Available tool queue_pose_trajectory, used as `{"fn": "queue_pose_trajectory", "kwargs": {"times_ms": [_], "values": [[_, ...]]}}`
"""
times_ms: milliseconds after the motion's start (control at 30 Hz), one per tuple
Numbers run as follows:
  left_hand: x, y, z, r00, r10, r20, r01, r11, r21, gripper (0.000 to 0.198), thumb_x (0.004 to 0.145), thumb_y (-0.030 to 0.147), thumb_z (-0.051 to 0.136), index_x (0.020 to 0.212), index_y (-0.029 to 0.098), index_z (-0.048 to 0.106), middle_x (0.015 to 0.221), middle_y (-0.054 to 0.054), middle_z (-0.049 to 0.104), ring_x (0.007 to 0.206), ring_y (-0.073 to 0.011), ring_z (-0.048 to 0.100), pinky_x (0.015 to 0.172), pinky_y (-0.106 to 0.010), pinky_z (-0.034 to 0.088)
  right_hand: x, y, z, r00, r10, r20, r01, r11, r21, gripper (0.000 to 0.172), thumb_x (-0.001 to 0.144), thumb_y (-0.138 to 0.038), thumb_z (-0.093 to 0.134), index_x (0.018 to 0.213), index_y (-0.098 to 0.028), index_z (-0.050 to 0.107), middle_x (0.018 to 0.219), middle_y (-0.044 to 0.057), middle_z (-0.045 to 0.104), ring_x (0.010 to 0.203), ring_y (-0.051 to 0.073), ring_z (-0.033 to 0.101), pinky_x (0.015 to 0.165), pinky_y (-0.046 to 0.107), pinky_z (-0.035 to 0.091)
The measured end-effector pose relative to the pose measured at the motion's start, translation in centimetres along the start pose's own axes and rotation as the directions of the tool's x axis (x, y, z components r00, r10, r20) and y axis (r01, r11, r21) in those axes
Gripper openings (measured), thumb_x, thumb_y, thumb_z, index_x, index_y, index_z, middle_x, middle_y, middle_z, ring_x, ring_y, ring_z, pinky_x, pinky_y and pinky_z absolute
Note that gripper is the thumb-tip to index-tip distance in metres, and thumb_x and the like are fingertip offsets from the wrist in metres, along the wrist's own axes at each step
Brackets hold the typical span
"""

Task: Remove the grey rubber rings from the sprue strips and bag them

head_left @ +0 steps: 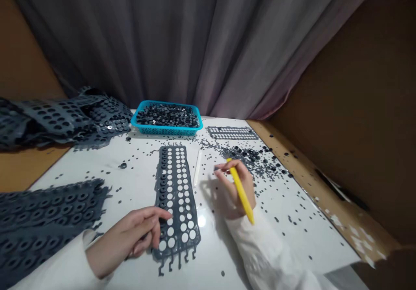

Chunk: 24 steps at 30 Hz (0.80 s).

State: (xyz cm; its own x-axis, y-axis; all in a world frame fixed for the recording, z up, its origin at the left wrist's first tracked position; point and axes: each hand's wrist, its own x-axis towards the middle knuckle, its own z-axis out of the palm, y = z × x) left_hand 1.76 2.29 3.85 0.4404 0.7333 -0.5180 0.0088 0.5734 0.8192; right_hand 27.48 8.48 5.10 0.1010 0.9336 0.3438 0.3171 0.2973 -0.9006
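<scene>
A dark grey rubber sheet (175,194) with rows of punched round holes lies flat on the white table (136,182) in front of me. My left hand (130,236) rests on its lower left corner, fingers curled and pressing the edge. My right hand (235,190) hovers just right of the sheet, closed around a yellow pen-like tool (242,192) that slants back toward my wrist. A small white stick (197,169) lies between the sheet and my right hand.
A blue basket (166,127) of small dark rings stands at the back centre. Piles of grey rubber sheets lie at the left (65,117) and near left (42,220). Another sheet (232,133) and loose rings (253,156) lie at the back right. Cardboard walls flank the table.
</scene>
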Motion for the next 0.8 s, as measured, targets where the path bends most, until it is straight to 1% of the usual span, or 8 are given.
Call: {"fn": "queue_pose_trajectory", "kwargs": {"times_ms": [100,200,400,467,567,600,700,800], "values": [[0.3,-0.2,-0.4,0.995,0.069,-0.068,-0.065,0.997,0.049,0.049,0.076,0.055,0.054,0.103,0.015,0.055,0.068,-0.001,0.056,0.042,-0.0055,0.03,0.041,-0.021,0.021,3.4,3.5,-4.9,0.961,-0.024,-0.275,-0.056,0.958,-0.28,0.027,0.068,-0.033,0.067,0.078,-0.021,0.045,0.082,0.007,0.067,0.075,0.021,0.06,0.074,0.037,0.044],[0.4,-0.5,-1.0,0.978,0.172,-0.121,-0.147,0.971,0.188,0.041,0.082,0.052,0.047,0.102,0.017,0.055,0.076,-0.003,0.058,0.049,-0.0087,0.038,0.047,-0.022,0.032,4.8,6.3,-8.0,0.926,0.005,-0.377,-0.162,0.908,-0.385,0.033,0.06,-0.041,0.069,0.073,-0.02,0.048,0.083,0.009,0.069,0.075,0.023,0.059,0.076,0.038,0.041],[0.0,-0.4,-1.0,0.931,0.348,-0.106,-0.204,0.742,0.639,0.026,0.086,0.04,0.042,0.095,0.022,0.058,0.081,-0.002,0.059,0.078,-0.0173,0.053,0.07,-0.025,0.041,4.8,5.3,-6.8,0.878,0.05,-0.475,-0.15,0.973,-0.173,0.037,0.077,-0.05,0.048,0.088,-0.015,0.055,0.09,0.011,0.068,0.077,0.02,0.058,0.066,0.03,0.041],[-0.2,0.1,-0.4,0.923,0.382,-0.052,-0.218,0.629,0.746,0.017,0.083,0.031,0.046,0.09,0.021,0.058,0.082,-0.002,0.058,0.075,-0.0165,0.053,0.067,-0.024,0.041,4.1,3.7,-4.5,0.927,0.15,-0.344,-0.13,0.988,0.08,0.042,0.079,-0.048,0.044,0.102,-0.014,0.056,0.085,0.008,0.068,0.068,0.017,0.055,0.061,0.027,0.039],[-0.5,0.7,0.2,0.909,0.414,0.053,-0.276,0.5,0.821,0.008,0.075,0.018,0.05,0.08,0.019,0.057,0.084,-0.003,0.057,0.076,-0.0156,0.053,0.067,-0.023,0.041,1.4,1.1,-0.3,0.979,0.19,0.07,-0.203,0.919,0.338,0.039,0.078,-0.038,0.044,0.104,-0.015,0.061,0.073,0.005,0.065,0.06,0.013,0.051,0.057,0.025,0.04],[-0.5,0.8,0.2,0.904,0.421,0.077,-0.291,0.474,0.831,0.008,0.073,0.015,0.051,0.078,0.019,0.056,0.083,-0.003,0.056,0.077,-0.0155,0.054,0.068,-0.023,0.041,0.2,0.3,1.0,0.959,0.198,0.203,-0.259,0.903,0.343,0.035,0.075,-0.034,0.045,0.097,-0.015,0.065,0.073,0.005,0.065,0.059,0.013,0.051,0.056,0.025,0.041],[-0.6,0.6,0.0,0.893,0.439,0.103,-0.304,0.417,0.856,0.011,0.068,0.011,0.054,0.077,0.018,0.056,0.078,-0.001,0.055,0.076,-0.0152,0.053,0.068,-0.024,0.041,-3.6,-1.4,3.9,0.786,0.333,0.521,-0.48,0.86,0.174,0.026,0.066,-0.019,0.046,0.076,-0.014,0.069,0.063,0.004,0.064,0.051,0.012,0.052,0.049,0.023,0.042],[-0.5,0.4,-0.2,0.882,0.458,0.114,-0.314,0.387,0.867,0.013,0.067,0.01,0.056,0.077,0.017,0.055,0.076,-0.001,0.055,0.075,-0.015,0.052,0.068,-0.024,0.04,-6.1,-2.1,5.2,0.691,0.424,0.585,-0.556,0.829,0.057,0.018,0.059,-0.016,0.046,0.062,-0.014,0.063,0.047,-0.001,0.056,0.039,0.009,0.046,0.039,0.02,0.037]]}}
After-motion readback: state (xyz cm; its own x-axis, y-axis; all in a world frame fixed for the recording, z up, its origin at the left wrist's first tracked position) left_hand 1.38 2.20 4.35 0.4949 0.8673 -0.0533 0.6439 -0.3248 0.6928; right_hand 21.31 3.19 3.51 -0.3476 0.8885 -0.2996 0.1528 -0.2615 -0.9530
